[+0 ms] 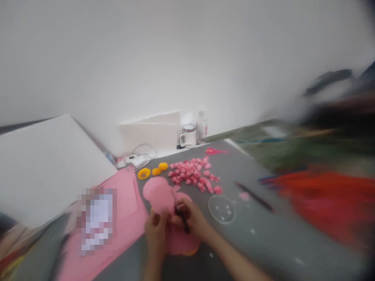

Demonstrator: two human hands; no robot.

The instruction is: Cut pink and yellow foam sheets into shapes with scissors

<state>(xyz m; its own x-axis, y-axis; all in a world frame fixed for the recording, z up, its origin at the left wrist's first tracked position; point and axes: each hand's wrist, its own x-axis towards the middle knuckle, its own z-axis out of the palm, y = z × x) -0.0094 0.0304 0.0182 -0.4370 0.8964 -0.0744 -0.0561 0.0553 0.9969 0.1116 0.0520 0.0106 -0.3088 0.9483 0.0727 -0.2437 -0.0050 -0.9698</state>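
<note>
My left hand [156, 230] pinches the lower edge of a round pink paper piece [161, 198]. Black-handled scissors [183, 219] sit in my right hand [195, 218], the fingers wrapped round the handles. Their blades point up and away along the paper's right edge, though blur hides exactly where they meet it. More rounded pink paper pieces [181, 244] lie on the grey table below and behind my hands. Just beyond is a heap of small folded pink paper pieces [189, 171], with several yellow rolls [144, 173] to its left.
Large pink sheets [125, 222] and a white board [55, 168] are at left. A clear round disc [222, 208] and a dark pencil-like stick [254, 197] lie right. Behind stand a lidded mug [189, 136] and bottle [202, 127]; pink scissors [215, 151] lie nearby. Blurred red material [319, 199] is far right.
</note>
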